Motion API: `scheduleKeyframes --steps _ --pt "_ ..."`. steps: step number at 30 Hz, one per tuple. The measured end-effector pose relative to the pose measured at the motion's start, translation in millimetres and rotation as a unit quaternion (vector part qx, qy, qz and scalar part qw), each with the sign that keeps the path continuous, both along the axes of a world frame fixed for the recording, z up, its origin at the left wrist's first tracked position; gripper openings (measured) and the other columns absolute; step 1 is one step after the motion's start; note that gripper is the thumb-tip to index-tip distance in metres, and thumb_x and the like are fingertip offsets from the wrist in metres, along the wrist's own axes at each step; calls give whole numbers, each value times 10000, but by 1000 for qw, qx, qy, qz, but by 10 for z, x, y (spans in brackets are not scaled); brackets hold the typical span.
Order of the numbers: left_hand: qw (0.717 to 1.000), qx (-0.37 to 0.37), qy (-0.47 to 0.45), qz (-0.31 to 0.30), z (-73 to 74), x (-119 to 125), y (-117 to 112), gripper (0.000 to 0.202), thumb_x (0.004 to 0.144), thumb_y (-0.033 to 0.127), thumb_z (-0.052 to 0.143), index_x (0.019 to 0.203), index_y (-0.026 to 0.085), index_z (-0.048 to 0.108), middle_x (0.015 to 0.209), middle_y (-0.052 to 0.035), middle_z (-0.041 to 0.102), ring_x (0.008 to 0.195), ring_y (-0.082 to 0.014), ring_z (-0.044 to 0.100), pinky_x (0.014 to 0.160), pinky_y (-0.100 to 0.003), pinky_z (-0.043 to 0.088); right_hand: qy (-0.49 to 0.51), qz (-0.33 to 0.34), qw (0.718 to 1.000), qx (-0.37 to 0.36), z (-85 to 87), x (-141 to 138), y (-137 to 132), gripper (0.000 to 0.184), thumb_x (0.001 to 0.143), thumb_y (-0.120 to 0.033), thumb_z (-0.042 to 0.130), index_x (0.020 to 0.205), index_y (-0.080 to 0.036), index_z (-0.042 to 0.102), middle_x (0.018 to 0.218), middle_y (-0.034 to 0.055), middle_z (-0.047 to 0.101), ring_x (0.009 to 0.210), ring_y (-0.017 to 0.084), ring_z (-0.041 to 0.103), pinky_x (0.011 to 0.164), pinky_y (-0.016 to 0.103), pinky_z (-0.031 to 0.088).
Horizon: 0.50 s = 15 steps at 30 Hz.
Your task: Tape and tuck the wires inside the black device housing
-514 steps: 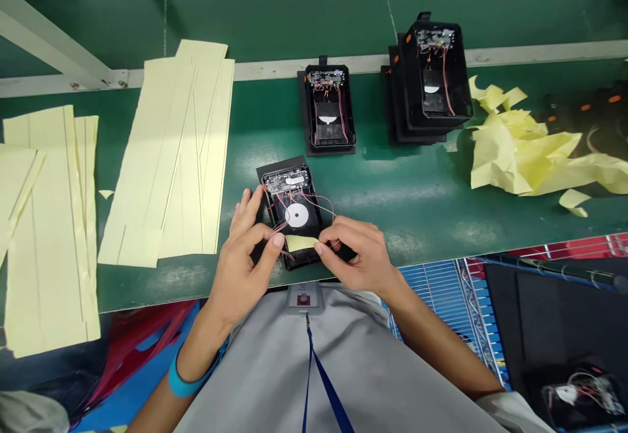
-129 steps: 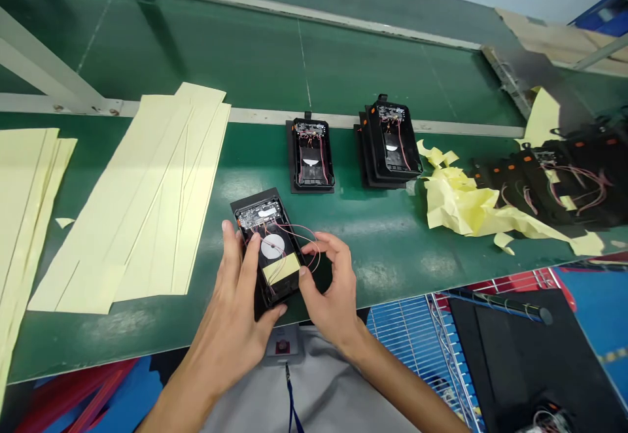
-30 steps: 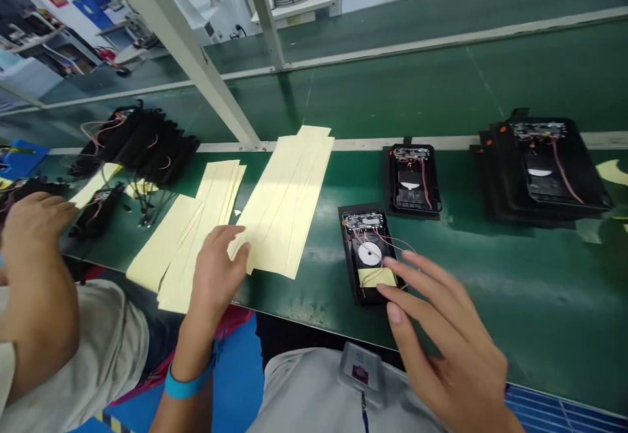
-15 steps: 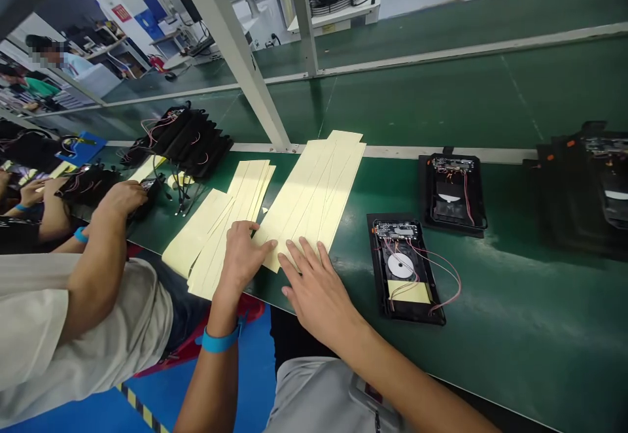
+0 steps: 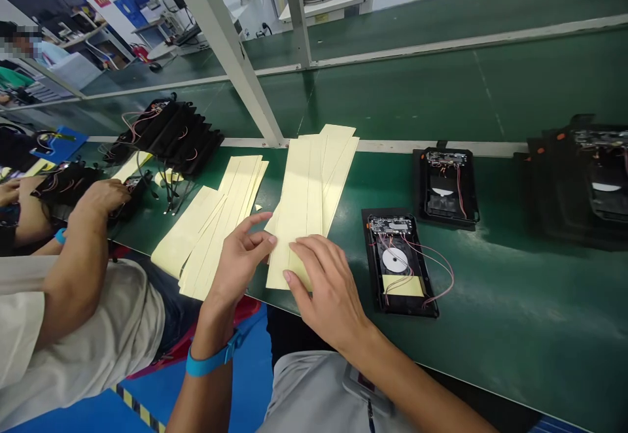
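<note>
A fan of pale yellow adhesive-looking strips (image 5: 307,191) lies on the green table in front of me, the top sheet's near end close to the table edge. My left hand (image 5: 240,253) is at the fan's left edge, thumb touching the paper and index finger stretched out apart from it; the other fingers curl partly out of sight. My right hand (image 5: 326,282) rests on the top sheet near its lower end, fingers bent slightly and thumb spread. A second spread of yellow strips (image 5: 220,224) lies to the left.
Right of the strips lies an open black case (image 5: 400,263) with a circuit board, white disc and loose wires. Behind it is another open black case (image 5: 445,188); a stack of cases (image 5: 564,191) is farther right. A co-worker's arm (image 5: 73,276) reaches over parts at left.
The top strip has turned straighter and slid toward me. My right hand has drawn back slightly with its fingers more bent; my left index finger has lifted and stretched out.
</note>
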<state>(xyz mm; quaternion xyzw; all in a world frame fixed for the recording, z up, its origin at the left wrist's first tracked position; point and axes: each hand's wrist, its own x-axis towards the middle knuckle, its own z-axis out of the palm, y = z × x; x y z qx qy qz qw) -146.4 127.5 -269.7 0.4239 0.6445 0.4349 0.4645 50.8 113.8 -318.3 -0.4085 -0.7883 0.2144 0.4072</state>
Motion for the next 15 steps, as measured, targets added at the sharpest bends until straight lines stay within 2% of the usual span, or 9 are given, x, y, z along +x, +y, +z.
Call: scheduleKeyframes --steps 4,7,10,15 --pt "998 -14 -53 -32 -35 179 -40 686 899 453 860 1495 185 649 721 13 631 629 -96 560 628 -225 525 0 -7 1000 -9 -33 126 -22 407 1091 -299 634 1471 -165 578 1452 148 654 1403 289 591 1185 518 563" --pt "996 -27 -76 -41 -84 258 -65 543 892 446 867 1342 163 757 770 -23 681 673 -107 613 662 -231 559 -1 -13 1000 4 -115 198 -40 379 1086 -228 623 1458 -170 578 1433 136 665 1408 270 601 1267 538 513" --pt "995 -36 -83 -29 -133 303 -84 418 862 429 892 1162 144 831 851 -57 731 718 -98 639 704 -208 566 -12 -24 999 33 -172 244 -64 354 1085 -155 592 1438 -183 590 1391 119 701 1361 252 645 1280 556 501" --pt "996 -45 -78 -5 -208 327 -102 391 829 400 919 1118 142 868 819 -64 736 700 -83 625 687 -178 541 -19 -39 996 84 -191 278 -90 276 1068 -112 605 1336 -161 645 1330 114 750 1345 272 688 1285 576 493"
